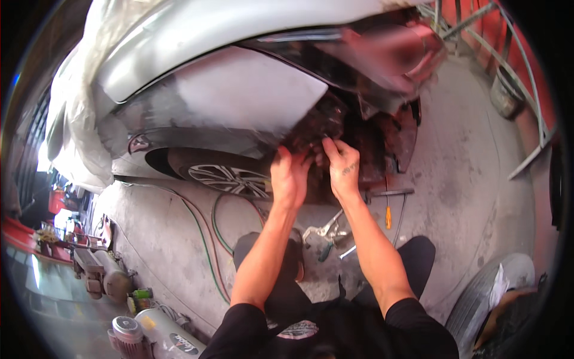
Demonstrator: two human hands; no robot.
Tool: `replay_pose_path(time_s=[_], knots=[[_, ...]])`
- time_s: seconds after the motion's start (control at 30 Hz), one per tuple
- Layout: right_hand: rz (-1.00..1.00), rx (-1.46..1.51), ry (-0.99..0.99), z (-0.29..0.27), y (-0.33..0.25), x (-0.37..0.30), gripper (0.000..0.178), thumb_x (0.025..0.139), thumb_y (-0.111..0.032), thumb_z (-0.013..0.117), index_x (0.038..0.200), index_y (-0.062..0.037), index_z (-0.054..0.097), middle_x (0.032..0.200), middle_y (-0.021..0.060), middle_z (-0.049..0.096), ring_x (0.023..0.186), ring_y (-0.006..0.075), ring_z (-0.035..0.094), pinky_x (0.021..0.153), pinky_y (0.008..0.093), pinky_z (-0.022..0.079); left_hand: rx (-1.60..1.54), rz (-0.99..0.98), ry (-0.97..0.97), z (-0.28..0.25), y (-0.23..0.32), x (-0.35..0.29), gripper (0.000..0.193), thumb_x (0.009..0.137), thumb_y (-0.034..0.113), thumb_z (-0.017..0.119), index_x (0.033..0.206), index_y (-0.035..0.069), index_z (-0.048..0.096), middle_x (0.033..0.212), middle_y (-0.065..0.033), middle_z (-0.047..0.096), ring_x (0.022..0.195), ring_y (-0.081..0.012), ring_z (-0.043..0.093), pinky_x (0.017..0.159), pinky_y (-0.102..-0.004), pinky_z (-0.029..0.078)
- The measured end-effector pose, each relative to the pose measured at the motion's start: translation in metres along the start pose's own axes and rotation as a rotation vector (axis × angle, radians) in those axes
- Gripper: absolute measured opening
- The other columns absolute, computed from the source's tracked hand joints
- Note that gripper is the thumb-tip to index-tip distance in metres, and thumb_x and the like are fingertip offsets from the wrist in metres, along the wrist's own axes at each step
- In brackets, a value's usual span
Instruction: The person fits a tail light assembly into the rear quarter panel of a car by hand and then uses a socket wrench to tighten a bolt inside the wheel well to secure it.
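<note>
I am crouched at the front corner of a car, whose fender [239, 90] is patched with pale grey over a darker surface. My left hand [290, 179] is raised to the dark, exposed area [326, 116] below the fender's front edge, its fingers curled and partly hidden. Close beside it, my right hand [343, 167] is closed in a pinch at the same spot. Whatever either hand grips is too dark and small to make out. Left of my hands is the wheel [227, 179] with its silver spokes. Above right sits the headlight [388, 51], blurred and reddish.
Locking pliers [326, 230] and an orange-handled screwdriver [388, 216] lie on the concrete below my hands. Green and red hoses [206, 224] run across the floor at left. A compressor [164, 332] stands lower left, a loose tire [493, 293] lower right, a bucket [507, 93] far right.
</note>
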State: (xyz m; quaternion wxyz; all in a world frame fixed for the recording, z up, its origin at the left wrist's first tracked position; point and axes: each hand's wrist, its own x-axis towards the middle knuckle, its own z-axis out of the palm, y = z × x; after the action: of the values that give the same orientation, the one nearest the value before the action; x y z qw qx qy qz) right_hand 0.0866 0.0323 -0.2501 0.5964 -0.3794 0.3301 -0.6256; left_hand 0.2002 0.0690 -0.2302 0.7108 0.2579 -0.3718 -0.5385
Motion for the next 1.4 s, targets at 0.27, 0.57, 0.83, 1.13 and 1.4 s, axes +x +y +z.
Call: replay_pose_path(time_s=[0.27, 0.57, 0.83, 1.13, 1.4], knots=[[0.040, 0.439, -0.069, 0.020, 0.018, -0.006, 0.032, 0.101, -0.031, 0.064, 0.093, 0.0004, 0.064, 0.079, 0.0079, 0.066, 0.058, 0.0147, 0.056, 0.056, 0.0282, 0.047, 0.039, 0.038, 0.078, -0.002, 0.002, 0.003, 0.063, 0.092, 0.052, 0.065, 0.130, 0.003, 0.056, 0.115, -0.0071, 0.068, 0.092, -0.0166, 0.061, 0.068, -0.0304, 0.044], [0.083, 0.398, -0.017, 0.021, 0.016, -0.006, 0.032, 0.101, -0.030, 0.063, 0.091, 0.0008, 0.065, 0.076, 0.0085, 0.066, 0.059, 0.0166, 0.061, 0.055, 0.0296, 0.050, 0.016, 0.059, 0.183, 0.008, 0.002, 0.003, 0.044, 0.102, 0.038, 0.058, 0.117, -0.004, 0.060, 0.104, -0.0124, 0.070, 0.083, -0.0189, 0.067, 0.069, -0.0282, 0.048], [0.056, 0.388, -0.036, 0.020, 0.011, -0.002, 0.031, 0.102, -0.023, 0.062, 0.093, 0.0070, 0.065, 0.079, 0.0147, 0.069, 0.062, 0.0194, 0.067, 0.055, 0.0315, 0.055, 0.049, 0.074, 0.115, 0.000, 0.001, 0.011, 0.053, 0.100, 0.044, 0.057, 0.132, 0.003, 0.051, 0.118, -0.0100, 0.065, 0.094, -0.0197, 0.062, 0.069, -0.0301, 0.046], [0.063, 0.280, -0.038, 0.022, 0.003, -0.006, 0.027, 0.100, -0.018, 0.064, 0.086, 0.0047, 0.066, 0.079, 0.0135, 0.069, 0.062, 0.0185, 0.068, 0.056, 0.0294, 0.055, 0.078, 0.025, 0.144, 0.000, -0.006, 0.010, 0.056, 0.099, 0.048, 0.058, 0.131, 0.003, 0.050, 0.116, -0.0079, 0.065, 0.091, -0.0168, 0.062, 0.069, -0.0282, 0.048], [0.108, 0.248, 0.019, 0.034, -0.005, -0.007, 0.021, 0.098, -0.013, 0.063, 0.087, 0.0051, 0.066, 0.076, 0.0146, 0.069, 0.057, 0.0199, 0.068, 0.051, 0.0307, 0.056, 0.062, 0.099, 0.156, 0.002, 0.004, 0.010, 0.052, 0.100, 0.046, 0.057, 0.127, 0.002, 0.053, 0.109, -0.0073, 0.067, 0.087, -0.0148, 0.061, 0.066, -0.0267, 0.047]])
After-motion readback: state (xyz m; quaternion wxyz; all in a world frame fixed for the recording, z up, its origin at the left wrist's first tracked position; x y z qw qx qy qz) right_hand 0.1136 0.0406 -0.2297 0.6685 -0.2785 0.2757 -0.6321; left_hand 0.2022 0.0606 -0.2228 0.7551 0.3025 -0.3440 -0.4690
